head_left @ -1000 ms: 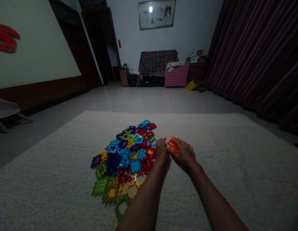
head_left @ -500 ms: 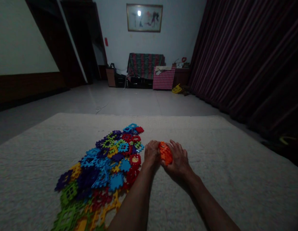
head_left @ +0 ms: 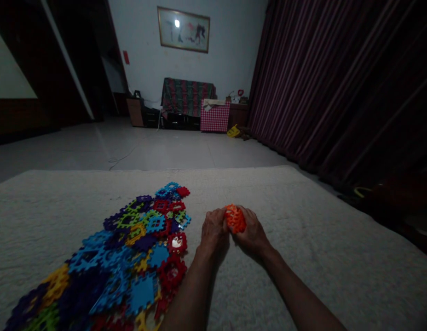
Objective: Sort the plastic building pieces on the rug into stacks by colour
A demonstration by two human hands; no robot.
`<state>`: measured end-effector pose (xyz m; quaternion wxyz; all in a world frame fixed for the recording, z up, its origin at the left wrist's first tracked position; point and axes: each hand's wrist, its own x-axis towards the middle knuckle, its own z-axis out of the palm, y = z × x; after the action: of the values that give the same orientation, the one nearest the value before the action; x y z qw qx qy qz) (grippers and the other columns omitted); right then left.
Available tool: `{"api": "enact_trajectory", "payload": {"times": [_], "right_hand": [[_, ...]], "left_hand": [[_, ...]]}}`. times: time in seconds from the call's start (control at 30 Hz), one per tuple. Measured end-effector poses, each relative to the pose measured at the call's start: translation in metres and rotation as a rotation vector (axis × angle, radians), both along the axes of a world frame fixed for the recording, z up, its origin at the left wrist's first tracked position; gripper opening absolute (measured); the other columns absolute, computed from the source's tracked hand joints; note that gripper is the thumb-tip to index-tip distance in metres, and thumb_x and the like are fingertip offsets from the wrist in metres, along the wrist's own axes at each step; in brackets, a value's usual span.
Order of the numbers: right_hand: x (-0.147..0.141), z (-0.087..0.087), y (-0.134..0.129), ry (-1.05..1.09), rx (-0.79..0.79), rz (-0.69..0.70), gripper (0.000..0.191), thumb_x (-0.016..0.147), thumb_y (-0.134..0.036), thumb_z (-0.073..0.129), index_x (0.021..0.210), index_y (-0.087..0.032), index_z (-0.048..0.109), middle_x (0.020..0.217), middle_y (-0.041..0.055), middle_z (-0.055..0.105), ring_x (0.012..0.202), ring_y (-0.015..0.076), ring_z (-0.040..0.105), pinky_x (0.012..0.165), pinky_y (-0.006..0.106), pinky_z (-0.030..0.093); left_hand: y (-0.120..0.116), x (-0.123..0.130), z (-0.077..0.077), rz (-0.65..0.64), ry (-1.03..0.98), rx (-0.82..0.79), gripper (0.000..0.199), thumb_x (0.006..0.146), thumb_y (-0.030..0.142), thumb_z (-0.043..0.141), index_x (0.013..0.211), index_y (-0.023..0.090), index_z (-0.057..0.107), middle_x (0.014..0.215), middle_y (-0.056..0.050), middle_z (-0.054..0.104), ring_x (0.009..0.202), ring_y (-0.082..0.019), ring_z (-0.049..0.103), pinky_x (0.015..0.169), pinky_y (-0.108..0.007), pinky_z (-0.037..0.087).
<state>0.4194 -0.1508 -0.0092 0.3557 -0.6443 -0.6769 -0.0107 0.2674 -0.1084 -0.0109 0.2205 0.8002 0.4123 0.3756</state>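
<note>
Both my hands are closed around a bundle of orange interlocking plastic tiles with toothed edges, low over the pale mat. My left hand grips its left side, and my right hand wraps its right side. How many orange tiles are in the bundle I cannot make out. To the left of my hands spreads a loose heap of similar interlocking tiles in other colours, among them a blue tile, a red tile and a purple tile.
The pale mat lies beneath everything, with grey tiled floor beyond it. A thin cable lies on that floor. A dark curtain hangs along the right. Cloth-covered furniture stands at the far wall.
The view has turned to the right, so the room and the tile heap sit further left. My right-hand fingers, more spread before, are now folded closer around the orange tiles.
</note>
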Motion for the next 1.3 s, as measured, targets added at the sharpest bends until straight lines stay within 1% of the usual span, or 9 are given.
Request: {"api": "enact_trajectory", "payload": {"times": [0.17,0.33,0.47,0.6,0.7,0.87,1.0,1.17,1.3], "right_hand": [[0.015,-0.008,0.005,0.044,0.039,-0.213,0.078,0.066,-0.026,0.06,0.14,-0.015,0.04,0.137,0.0161,0.05,0.129,0.0311,0.045,0.111,0.045,0.04],[0.027,-0.01,0.007,0.124,0.046,-0.324,0.087,0.065,-0.031,0.062,0.145,-0.015,0.031,0.144,0.0188,0.042,0.136,0.0337,0.04,0.113,0.05,0.037],[0.025,-0.007,0.004,0.214,0.009,-0.265,0.088,0.067,-0.031,0.061,0.147,-0.017,0.028,0.144,0.0177,0.043,0.134,0.0323,0.043,0.11,0.049,0.04],[0.013,0.001,-0.004,0.344,0.005,-0.083,0.083,0.069,-0.02,0.051,0.148,-0.021,0.027,0.148,0.0124,0.041,0.137,0.025,0.042,0.112,0.043,0.039],[0.01,0.003,-0.006,0.511,0.038,0.005,0.077,0.07,-0.016,0.044,0.145,-0.023,0.032,0.148,0.0107,0.044,0.133,0.0215,0.046,0.106,0.038,0.045],[0.028,-0.007,0.004,0.728,0.075,-0.116,0.06,0.075,-0.022,0.044,0.134,-0.017,0.046,0.138,0.0149,0.053,0.124,0.0237,0.055,0.101,0.039,0.049],[0.035,-0.009,0.006,0.626,0.006,-0.196,0.053,0.077,-0.03,0.048,0.128,-0.016,0.055,0.127,0.0138,0.061,0.113,0.0246,0.061,0.096,0.038,0.051],[0.028,-0.002,0.003,0.307,-0.045,-0.02,0.047,0.069,-0.02,0.051,0.115,-0.019,0.064,0.124,0.0104,0.064,0.114,0.0238,0.059,0.104,0.038,0.046],[0.028,-0.006,0.007,0.167,0.02,0.046,0.035,0.073,-0.016,0.048,0.101,-0.019,0.068,0.112,0.0095,0.069,0.109,0.024,0.059,0.105,0.043,0.044]], "left_hand": [[0.0,0.005,-0.003,-0.075,-0.165,0.009,0.039,0.092,0.017,0.043,0.128,0.019,0.058,0.125,-0.009,0.066,0.113,-0.019,0.06,0.104,-0.036,0.046],[0.003,0.006,0.0,-0.149,-0.275,-0.036,0.036,0.089,0.012,0.042,0.117,0.02,0.064,0.116,-0.007,0.069,0.104,-0.017,0.064,0.096,-0.033,0.051],[0.003,0.006,-0.001,-0.127,-0.254,-0.014,0.035,0.086,0.008,0.044,0.11,0.02,0.067,0.11,-0.007,0.07,0.103,-0.017,0.064,0.097,-0.033,0.05],[0.004,0.007,-0.004,-0.12,-0.241,-0.01,0.036,0.084,0.008,0.045,0.109,0.019,0.068,0.111,-0.007,0.07,0.103,-0.017,0.064,0.096,-0.032,0.05],[0.005,0.007,-0.005,-0.104,-0.256,-0.023,0.035,0.084,0.008,0.044,0.106,0.019,0.069,0.105,-0.006,0.071,0.095,-0.017,0.065,0.09,-0.03,0.052],[0.004,0.006,-0.002,-0.104,-0.253,-0.025,0.034,0.083,0.007,0.045,0.099,0.019,0.071,0.1,-0.005,0.072,0.093,-0.016,0.065,0.089,-0.029,0.051],[0.003,0.005,-0.001,-0.088,-0.219,-0.02,0.034,0.081,0.006,0.044,0.097,0.019,0.071,0.097,-0.005,0.071,0.091,-0.016,0.065,0.088,-0.029,0.052],[0.006,0.005,-0.004,-0.093,-0.23,0.003,0.035,0.079,0.005,0.045,0.098,0.017,0.072,0.1,-0.006,0.072,0.094,-0.016,0.066,0.09,-0.03,0.052],[0.009,0.006,-0.008,-0.082,-0.219,0.01,0.035,0.078,0.004,0.047,0.097,0.018,0.073,0.102,-0.006,0.073,0.095,-0.016,0.067,0.092,-0.03,0.053]]}}
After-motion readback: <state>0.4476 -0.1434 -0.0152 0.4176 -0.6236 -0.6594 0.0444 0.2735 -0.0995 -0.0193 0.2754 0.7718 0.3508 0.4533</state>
